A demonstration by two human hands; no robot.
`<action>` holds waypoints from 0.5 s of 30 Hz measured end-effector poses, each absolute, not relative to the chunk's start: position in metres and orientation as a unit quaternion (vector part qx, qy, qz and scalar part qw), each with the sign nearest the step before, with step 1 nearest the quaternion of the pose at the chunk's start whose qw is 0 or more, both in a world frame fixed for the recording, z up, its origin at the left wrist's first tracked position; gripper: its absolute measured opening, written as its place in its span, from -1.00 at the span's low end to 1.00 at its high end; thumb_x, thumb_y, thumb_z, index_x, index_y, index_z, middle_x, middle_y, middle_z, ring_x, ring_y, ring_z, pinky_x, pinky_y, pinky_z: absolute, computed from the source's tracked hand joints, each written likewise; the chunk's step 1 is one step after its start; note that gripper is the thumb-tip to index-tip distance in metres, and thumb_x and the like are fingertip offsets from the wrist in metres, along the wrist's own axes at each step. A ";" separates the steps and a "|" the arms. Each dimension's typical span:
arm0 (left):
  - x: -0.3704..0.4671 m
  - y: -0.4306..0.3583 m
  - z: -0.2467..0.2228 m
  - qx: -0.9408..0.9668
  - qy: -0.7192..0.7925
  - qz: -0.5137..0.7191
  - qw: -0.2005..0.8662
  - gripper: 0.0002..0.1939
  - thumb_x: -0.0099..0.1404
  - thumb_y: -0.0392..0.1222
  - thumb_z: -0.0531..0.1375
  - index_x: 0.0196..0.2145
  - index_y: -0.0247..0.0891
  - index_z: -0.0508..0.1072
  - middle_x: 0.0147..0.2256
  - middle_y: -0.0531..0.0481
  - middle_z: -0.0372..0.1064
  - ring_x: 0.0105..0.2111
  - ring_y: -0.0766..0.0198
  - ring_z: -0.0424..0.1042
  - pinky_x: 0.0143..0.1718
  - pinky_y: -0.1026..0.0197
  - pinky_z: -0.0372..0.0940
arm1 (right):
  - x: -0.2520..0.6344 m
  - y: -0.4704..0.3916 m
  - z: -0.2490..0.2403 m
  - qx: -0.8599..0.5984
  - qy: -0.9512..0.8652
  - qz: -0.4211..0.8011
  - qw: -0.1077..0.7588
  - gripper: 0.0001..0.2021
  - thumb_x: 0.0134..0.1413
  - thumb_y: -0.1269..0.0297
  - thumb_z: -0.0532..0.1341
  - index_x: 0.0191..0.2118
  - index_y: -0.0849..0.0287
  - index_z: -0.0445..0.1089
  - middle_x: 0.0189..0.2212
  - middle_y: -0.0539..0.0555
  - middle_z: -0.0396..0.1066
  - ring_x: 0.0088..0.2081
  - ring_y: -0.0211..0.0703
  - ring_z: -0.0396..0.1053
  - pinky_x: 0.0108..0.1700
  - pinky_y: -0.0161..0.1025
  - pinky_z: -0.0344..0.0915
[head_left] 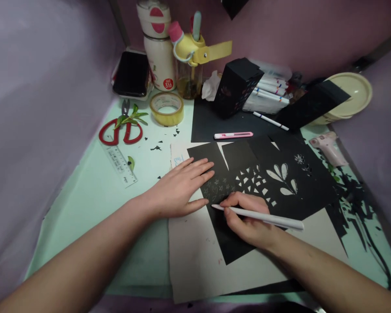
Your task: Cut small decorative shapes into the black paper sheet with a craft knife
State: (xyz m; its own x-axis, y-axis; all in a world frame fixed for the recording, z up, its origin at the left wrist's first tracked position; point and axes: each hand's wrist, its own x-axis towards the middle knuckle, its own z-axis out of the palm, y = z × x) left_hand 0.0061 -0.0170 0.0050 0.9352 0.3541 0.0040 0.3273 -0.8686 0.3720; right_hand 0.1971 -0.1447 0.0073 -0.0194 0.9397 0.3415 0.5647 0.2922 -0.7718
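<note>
In the head view, the black sheet point(226, 241) is lying on a pale board point(195, 271). My left hand point(182, 190) is resting across the sheet's left edge, fingers splayed, gripping nothing; my right hand point(247, 230) is pinching a white pen point(273, 218) beside that edge. If I'm pressing too lightly, the sheet could be sliding, skewing my lines.

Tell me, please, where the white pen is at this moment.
In the head view, the white pen is right of centre, held in the right hand, its tip at the black paper close to the left hand.
</note>
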 end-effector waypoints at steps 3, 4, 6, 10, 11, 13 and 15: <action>0.006 -0.016 0.004 0.966 0.176 0.034 0.186 -0.32 0.37 0.11 0.11 0.31 -0.29 0.15 0.38 -0.13 -0.07 0.39 0.07 -0.13 0.40 -0.03 -0.22 | 0.196 -0.143 0.008 -0.552 -0.684 0.217 0.425 -0.89 0.06 0.48 0.19 -0.40 0.12 0.40 -0.59 -0.03 0.45 -0.60 -0.27 0.38 -0.53 -0.33 0.28; 0.006 -0.016 0.004 0.966 0.178 0.031 0.187 -0.33 0.37 0.10 0.11 0.31 -0.29 0.15 0.38 -0.12 -0.08 0.40 0.07 -0.14 0.40 -0.02 -0.23 | 0.196 -0.143 0.008 -0.551 -0.685 0.218 0.424 -0.88 0.05 0.48 0.19 -0.39 0.12 0.40 -0.59 -0.03 0.45 -0.59 -0.27 0.38 -0.53 -0.33 0.28; 0.006 -0.016 0.004 0.966 0.179 0.026 0.187 -0.33 0.37 0.10 0.10 0.31 -0.29 0.16 0.39 -0.12 -0.08 0.40 0.08 -0.14 0.40 -0.02 -0.24 | 0.196 -0.143 0.008 -0.551 -0.686 0.219 0.422 -0.88 0.05 0.49 0.19 -0.39 0.12 0.40 -0.58 -0.03 0.46 -0.59 -0.26 0.40 -0.52 -0.32 0.29; 0.007 -0.016 0.004 0.967 0.177 0.022 0.180 -0.33 0.37 0.11 0.10 0.31 -0.31 0.16 0.39 -0.12 -0.09 0.40 0.09 -0.15 0.40 -0.02 -0.24 | 0.196 -0.144 0.008 -0.552 -0.687 0.219 0.419 -0.88 0.06 0.48 0.18 -0.39 0.11 0.40 -0.58 -0.04 0.46 -0.59 -0.26 0.39 -0.52 -0.32 0.29; 0.007 -0.016 0.004 0.968 0.177 0.023 0.178 -0.33 0.37 0.11 0.10 0.30 -0.31 0.16 0.39 -0.12 -0.09 0.40 0.10 -0.15 0.40 -0.02 -0.24 | 0.196 -0.144 0.008 -0.553 -0.687 0.219 0.418 -0.87 0.06 0.48 0.18 -0.38 0.11 0.40 -0.58 -0.04 0.45 -0.59 -0.26 0.39 -0.53 -0.31 0.29; 0.007 -0.016 0.004 0.968 0.176 0.023 0.177 -0.33 0.37 0.11 0.10 0.30 -0.30 0.16 0.39 -0.12 -0.09 0.40 0.11 -0.14 0.40 -0.02 -0.23 | 0.196 -0.144 0.008 -0.555 -0.685 0.221 0.417 -0.87 0.07 0.48 0.17 -0.39 0.11 0.40 -0.58 -0.04 0.45 -0.59 -0.26 0.38 -0.53 -0.31 0.28; 0.007 -0.016 0.005 0.968 0.178 0.019 0.178 -0.33 0.37 0.11 0.11 0.31 -0.27 0.15 0.39 -0.11 -0.09 0.40 0.11 -0.14 0.40 -0.01 -0.23 | 0.197 -0.144 0.007 -0.553 -0.687 0.226 0.414 -0.86 0.06 0.48 0.16 -0.40 0.10 0.40 -0.58 -0.04 0.44 -0.59 -0.27 0.37 -0.53 -0.31 0.27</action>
